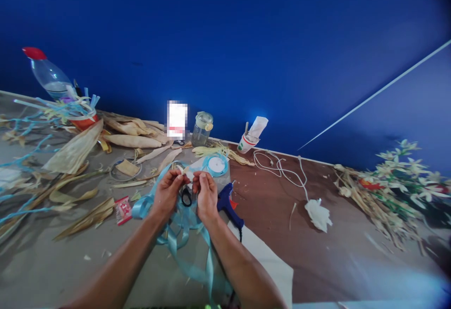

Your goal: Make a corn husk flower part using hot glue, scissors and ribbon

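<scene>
My left hand [168,191] is closed in a pinch on a small pale piece of corn husk [185,170]. Close beside it, my right hand [206,194] has its thumb and fingers pressed together; what they hold, if anything, is too small to make out. Under both hands lies a loose heap of light blue ribbon [183,234], with the black handle of a pair of scissors [186,197] showing between the wrists. A blue glue gun [229,205] rests just right of my right hand. Beyond the fingers is a ribbon spool [215,164].
Dried corn husks [134,141] cover the left and back. A red-capped bottle [51,76], a glass jar [202,128] and a paper cup [247,142] stand along the blue wall. A white cable [278,166] and a bunch of white flowers [398,177] lie rightward.
</scene>
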A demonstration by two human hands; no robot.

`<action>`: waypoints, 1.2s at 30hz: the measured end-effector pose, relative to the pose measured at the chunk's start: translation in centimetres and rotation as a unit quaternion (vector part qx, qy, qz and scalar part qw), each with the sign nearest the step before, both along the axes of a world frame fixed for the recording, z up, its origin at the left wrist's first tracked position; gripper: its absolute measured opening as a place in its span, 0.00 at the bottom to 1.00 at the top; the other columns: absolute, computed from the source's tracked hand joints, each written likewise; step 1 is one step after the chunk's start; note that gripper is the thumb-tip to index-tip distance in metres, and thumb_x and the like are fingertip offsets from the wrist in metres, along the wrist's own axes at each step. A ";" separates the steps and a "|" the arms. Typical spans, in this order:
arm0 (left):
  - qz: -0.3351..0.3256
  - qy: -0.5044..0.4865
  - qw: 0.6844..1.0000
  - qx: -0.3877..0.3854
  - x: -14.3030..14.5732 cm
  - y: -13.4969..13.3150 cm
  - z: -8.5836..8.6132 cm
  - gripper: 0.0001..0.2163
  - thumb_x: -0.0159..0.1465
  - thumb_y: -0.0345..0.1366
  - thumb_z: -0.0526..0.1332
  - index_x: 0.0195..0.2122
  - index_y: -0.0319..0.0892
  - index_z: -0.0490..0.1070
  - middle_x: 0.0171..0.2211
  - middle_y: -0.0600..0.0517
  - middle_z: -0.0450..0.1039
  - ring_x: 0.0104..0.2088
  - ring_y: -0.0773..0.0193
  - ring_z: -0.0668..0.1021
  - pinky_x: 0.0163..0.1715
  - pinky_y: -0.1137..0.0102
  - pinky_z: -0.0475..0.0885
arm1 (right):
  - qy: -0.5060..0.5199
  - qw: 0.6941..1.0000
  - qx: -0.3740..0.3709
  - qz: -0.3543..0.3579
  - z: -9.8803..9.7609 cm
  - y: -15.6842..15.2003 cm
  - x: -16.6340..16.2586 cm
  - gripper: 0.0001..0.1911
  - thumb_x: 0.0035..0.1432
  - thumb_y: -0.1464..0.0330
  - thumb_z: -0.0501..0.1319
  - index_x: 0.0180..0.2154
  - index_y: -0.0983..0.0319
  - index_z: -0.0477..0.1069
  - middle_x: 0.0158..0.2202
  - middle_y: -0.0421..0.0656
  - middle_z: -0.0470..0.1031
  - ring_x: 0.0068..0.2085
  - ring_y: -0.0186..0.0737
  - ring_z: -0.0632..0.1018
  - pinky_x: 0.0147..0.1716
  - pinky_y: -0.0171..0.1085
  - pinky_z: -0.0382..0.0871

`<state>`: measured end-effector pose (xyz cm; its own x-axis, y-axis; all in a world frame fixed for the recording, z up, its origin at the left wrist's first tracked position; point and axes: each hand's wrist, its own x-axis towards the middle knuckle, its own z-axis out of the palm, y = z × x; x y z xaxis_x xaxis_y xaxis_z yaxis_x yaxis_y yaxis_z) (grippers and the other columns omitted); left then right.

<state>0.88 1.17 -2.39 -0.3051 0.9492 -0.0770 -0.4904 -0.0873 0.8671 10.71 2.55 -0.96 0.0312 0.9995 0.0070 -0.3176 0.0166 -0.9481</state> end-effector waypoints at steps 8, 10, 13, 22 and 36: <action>-0.005 -0.048 0.999 -0.005 -0.1 0.3 -0.1 0.13 0.49 0.40 0.69 0.32 0.41 0.69 0.27 0.56 0.73 0.28 0.68 0.76 0.34 0.72 0.72 | -0.035 0.999 -0.029 0.015 1.3 0.3 0.4 0.06 0.51 0.67 0.52 0.26 0.61 0.65 0.19 0.33 0.61 0.17 0.27 0.61 0.16 0.28 0.54; -0.010 -0.067 0.998 0.002 -0.2 0.4 -0.2 0.13 0.50 0.40 0.69 0.32 0.42 0.69 0.27 0.56 0.73 0.29 0.68 0.76 0.35 0.72 0.72 | -0.053 0.998 -0.038 0.018 1.4 0.5 0.5 0.06 0.50 0.68 0.52 0.25 0.61 0.65 0.19 0.34 0.62 0.17 0.27 0.61 0.16 0.28 0.54; -0.018 -0.090 0.996 -0.002 -0.4 0.5 -0.2 0.13 0.50 0.40 0.69 0.31 0.42 0.69 0.26 0.55 0.73 0.29 0.68 0.76 0.36 0.71 0.72 | -0.096 0.994 -0.034 0.033 1.5 0.9 1.2 0.07 0.50 0.66 0.54 0.25 0.62 0.66 0.19 0.35 0.65 0.17 0.27 0.61 0.15 0.28 0.53; -0.015 -0.113 0.993 -0.007 -0.5 0.9 -0.5 0.12 0.48 0.38 0.70 0.30 0.42 0.69 0.25 0.57 0.70 0.27 0.71 0.74 0.33 0.73 0.72 | -0.167 0.986 0.011 0.012 1.8 3.7 5.2 0.11 0.48 0.64 0.62 0.33 0.62 0.69 0.20 0.33 0.65 0.19 0.29 0.65 0.19 0.30 0.60; -0.019 -0.116 0.993 0.002 -0.5 0.6 0.1 0.12 0.46 0.37 0.71 0.27 0.40 0.72 0.25 0.56 0.72 0.27 0.70 0.73 0.31 0.75 0.69 | -0.256 0.950 0.081 0.158 1.2 2.8 0.3 0.07 0.49 0.68 0.61 0.33 0.61 0.73 0.27 0.37 0.74 0.25 0.32 0.71 0.26 0.32 0.66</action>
